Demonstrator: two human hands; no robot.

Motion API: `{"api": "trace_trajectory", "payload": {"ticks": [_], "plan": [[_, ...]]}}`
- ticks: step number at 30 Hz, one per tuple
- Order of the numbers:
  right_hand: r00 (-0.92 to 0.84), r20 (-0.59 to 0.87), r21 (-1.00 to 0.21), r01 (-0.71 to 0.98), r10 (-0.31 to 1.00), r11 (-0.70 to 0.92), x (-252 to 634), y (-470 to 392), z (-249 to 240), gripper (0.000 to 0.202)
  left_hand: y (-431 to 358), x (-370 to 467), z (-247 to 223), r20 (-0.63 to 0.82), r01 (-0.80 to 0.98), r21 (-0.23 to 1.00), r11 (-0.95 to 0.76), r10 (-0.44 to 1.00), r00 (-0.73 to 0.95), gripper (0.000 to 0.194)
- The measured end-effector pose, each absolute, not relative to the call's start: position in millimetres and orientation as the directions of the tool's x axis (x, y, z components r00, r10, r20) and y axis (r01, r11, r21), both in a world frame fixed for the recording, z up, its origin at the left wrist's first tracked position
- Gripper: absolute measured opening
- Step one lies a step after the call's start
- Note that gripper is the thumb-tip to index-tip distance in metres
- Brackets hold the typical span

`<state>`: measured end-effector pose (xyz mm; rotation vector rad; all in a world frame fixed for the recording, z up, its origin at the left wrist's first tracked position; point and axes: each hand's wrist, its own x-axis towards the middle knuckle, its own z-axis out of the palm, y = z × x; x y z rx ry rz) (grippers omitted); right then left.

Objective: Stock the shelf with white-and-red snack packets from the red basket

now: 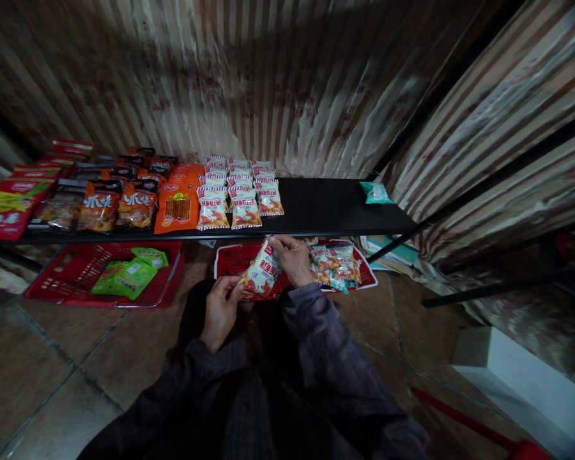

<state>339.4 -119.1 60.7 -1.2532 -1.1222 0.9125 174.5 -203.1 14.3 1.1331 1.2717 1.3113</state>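
Note:
A white and orange snack bag [262,271] is held tilted between my two hands, in front of the shelf's edge. My left hand [221,309] pinches its lower left corner. With thumb and fingers closed, my right hand [292,259] grips the upper right end. Below the bag is a red basket [230,257] with a white rim, where more of the same snack bags [342,262] lie at the right side. On the black shelf [326,207], matching white snack bags [245,206] stand in several rows.
Left along the shelf are orange packets [178,203], black-and-orange bags [138,203] and red bags [12,201]. A teal packet [376,193] lies at its right end. Green packets [133,275] sit in another red basket [165,275]. A white box [522,383] stands on the floor, right.

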Motion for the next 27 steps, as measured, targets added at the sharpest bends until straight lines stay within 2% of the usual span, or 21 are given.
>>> {"api": "trace_trajectory", "payload": {"ticks": [3,6,10,13,17,19,27], "plan": [[0.219,0.157,-0.979,0.159,0.963,0.124,341,-117,62,0.018,-204,176,16,-0.058,-0.099,0.994,0.047,0.992,-0.112,0.026],[0.191,0.209,-0.962,0.218,0.959,0.166,344,-119,65,0.023,-204,177,19,-0.165,-0.248,0.96,0.129,0.978,-0.129,0.032],[0.308,0.307,-0.948,0.182,0.901,0.261,343,-135,58,0.04,-201,175,24,-0.249,-0.407,0.898,0.166,0.955,-0.159,0.035],[0.353,0.196,-0.979,0.012,0.915,0.205,334,-157,43,0.051,-198,175,27,-0.294,-0.507,0.841,0.188,0.946,-0.136,0.035],[0.233,-0.111,-0.967,-0.251,0.966,-0.051,321,-179,26,0.053,-195,180,26,-0.312,-0.59,0.789,0.172,0.939,-0.143,0.036],[0.179,-0.194,-0.934,-0.333,0.964,-0.126,319,-183,22,0.05,-195,183,23,-0.302,-0.602,0.783,0.156,0.942,-0.149,0.035],[0.274,-0.196,-0.914,-0.398,0.942,-0.074,328,-173,17,0.042,-195,191,20,-0.358,-0.643,0.735,0.215,0.928,-0.1,0.037]]}}
